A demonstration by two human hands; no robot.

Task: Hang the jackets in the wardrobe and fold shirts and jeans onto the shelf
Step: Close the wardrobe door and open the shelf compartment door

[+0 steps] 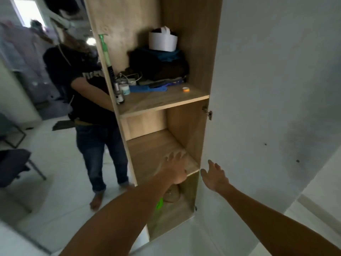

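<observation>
Pale-grained wooden wardrobe, bare flat shelf under spread left hand.

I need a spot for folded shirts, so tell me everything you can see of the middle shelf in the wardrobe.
The middle shelf is a flat, level board of light wood-grain laminate, fixed between the wardrobe's side panels, below the cluttered upper shelf. No clothes or objects show on it. The left hand reaches over its front right part with fingers spread, blurred, so contact cannot be judged. The right hand hangs open just off its front right corner, not touching it.
</observation>
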